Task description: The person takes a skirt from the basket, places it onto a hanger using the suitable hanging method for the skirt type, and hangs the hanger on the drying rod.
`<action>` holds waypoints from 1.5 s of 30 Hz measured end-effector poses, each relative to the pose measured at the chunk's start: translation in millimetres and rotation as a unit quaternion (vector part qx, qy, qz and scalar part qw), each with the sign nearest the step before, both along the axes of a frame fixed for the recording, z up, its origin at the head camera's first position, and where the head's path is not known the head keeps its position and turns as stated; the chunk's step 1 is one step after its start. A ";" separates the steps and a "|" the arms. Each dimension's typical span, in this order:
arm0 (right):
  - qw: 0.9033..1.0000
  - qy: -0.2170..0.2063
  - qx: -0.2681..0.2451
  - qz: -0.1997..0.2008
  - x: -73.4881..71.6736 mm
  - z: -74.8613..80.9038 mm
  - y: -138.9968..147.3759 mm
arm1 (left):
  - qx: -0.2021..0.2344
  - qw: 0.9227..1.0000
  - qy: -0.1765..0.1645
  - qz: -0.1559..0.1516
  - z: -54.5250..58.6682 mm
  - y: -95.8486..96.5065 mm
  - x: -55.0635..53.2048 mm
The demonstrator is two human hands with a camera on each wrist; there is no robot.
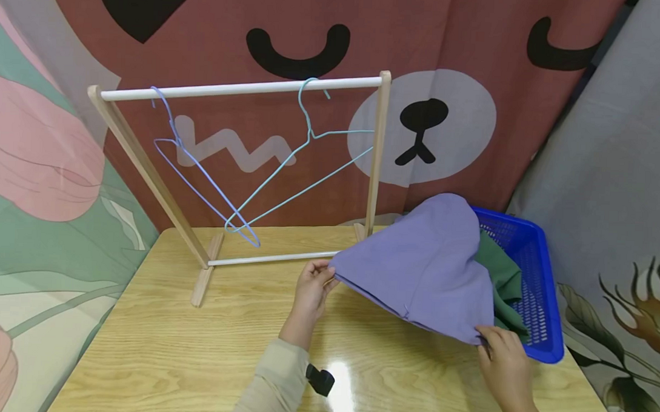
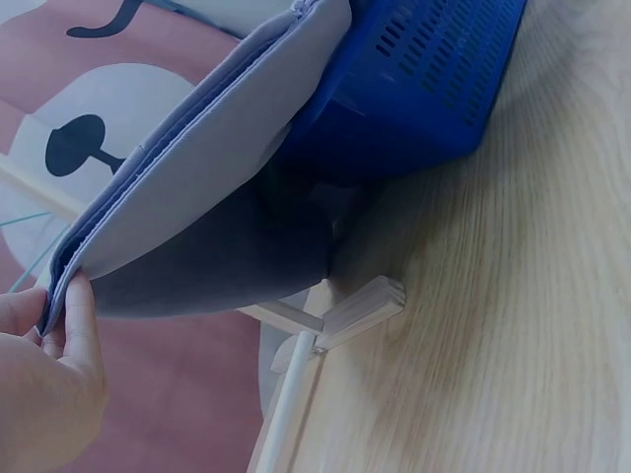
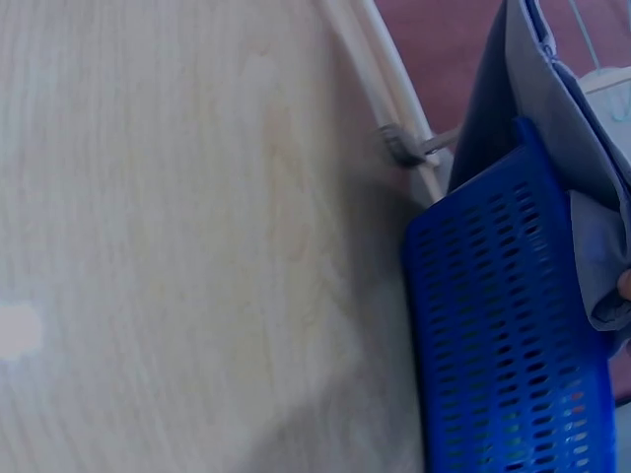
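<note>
A purple garment (image 1: 415, 263) spreads between my two hands, its hemmed open edge toward me; its exact kind cannot be told. My left hand (image 1: 312, 290) pinches the left corner of that edge between thumb and fingers, as the left wrist view shows from close by. At the opposite corner my right hand (image 1: 506, 364) pinches the cloth, beside the blue basket (image 1: 549, 323). Part of the garment hangs over the basket's left side and hides it. Inside the basket lies a green cloth (image 1: 497, 272), partly covered. Only a fingertip of my right hand shows in the right wrist view.
Left of the garment stands a wooden rack (image 1: 376, 165) with a white top bar (image 1: 230, 90). From it hang a lavender hanger (image 1: 200, 171) and a light-blue hanger (image 1: 271, 176). All stand on a wooden table (image 1: 194, 353), with a bear-print curtain (image 1: 478, 29) behind.
</note>
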State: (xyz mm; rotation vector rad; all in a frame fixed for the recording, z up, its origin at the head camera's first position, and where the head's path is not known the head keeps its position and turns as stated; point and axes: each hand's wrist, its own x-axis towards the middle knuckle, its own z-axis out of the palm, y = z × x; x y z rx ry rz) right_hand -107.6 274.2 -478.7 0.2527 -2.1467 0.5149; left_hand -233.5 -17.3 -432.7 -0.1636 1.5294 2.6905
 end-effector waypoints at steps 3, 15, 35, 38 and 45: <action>0.999 -0.008 -0.034 -0.002 -0.1 4.2 -3.2 | -0.003 1.000 0.003 0.001 0.7 -1.1 -0.3; 0.995 0.015 -0.097 -0.004 -4.5 11.9 -12.2 | 0.008 1.000 0.010 0.009 2.8 -6.5 -0.9; 0.990 0.034 -0.114 0.077 -10.3 17.4 -23.3 | -0.021 0.999 0.016 0.017 2.0 -31.3 -2.8; 0.990 0.032 -0.116 0.074 -9.9 20.6 -26.7 | -0.025 0.999 0.022 0.018 2.4 -34.5 -3.8; 0.988 0.048 -0.116 0.094 -11.2 23.2 -32.7 | -0.030 0.999 0.016 0.018 3.4 -41.9 -5.2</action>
